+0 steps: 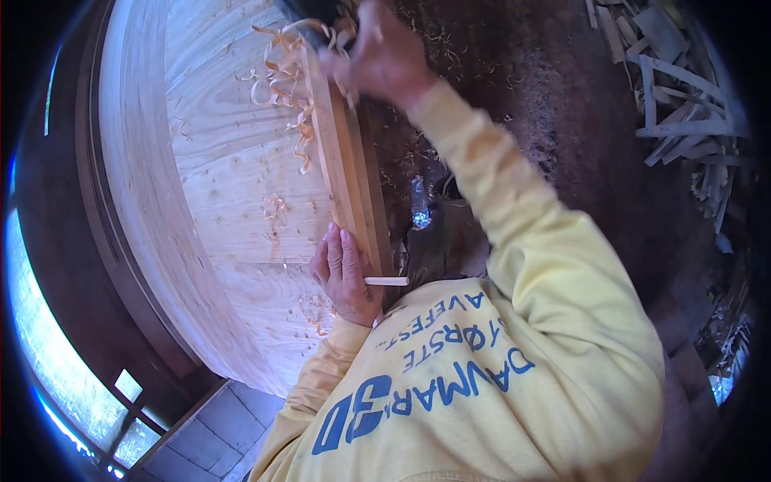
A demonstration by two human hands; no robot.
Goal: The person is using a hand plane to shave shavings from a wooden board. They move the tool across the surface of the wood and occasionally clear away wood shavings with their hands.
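A long narrow wooden strip (331, 153) runs along the right edge of a pale plywood panel (241, 177). At its near end, my left hand (347, 277) is closed round the strip, fingers on its left side. A short pale stick (387, 281) juts out beside that hand; I cannot tell whether the hand holds it. My right hand (381, 60) is at the far end, closed on a dark plane (315, 12) and blurred by motion. The plane is partly cut off by the upper edge. Curled wood shavings (281, 76) cluster beside the plane and hang along the strip.
More shavings (275, 210) lie on the panel. To the right, the brown floor (554, 104) carries scattered curls, with a heap of wood offcuts (683, 96) at the far right. A crumpled shiny wrapper (419, 202) lies right of the strip. Grey tiles (217, 430) show at lower left.
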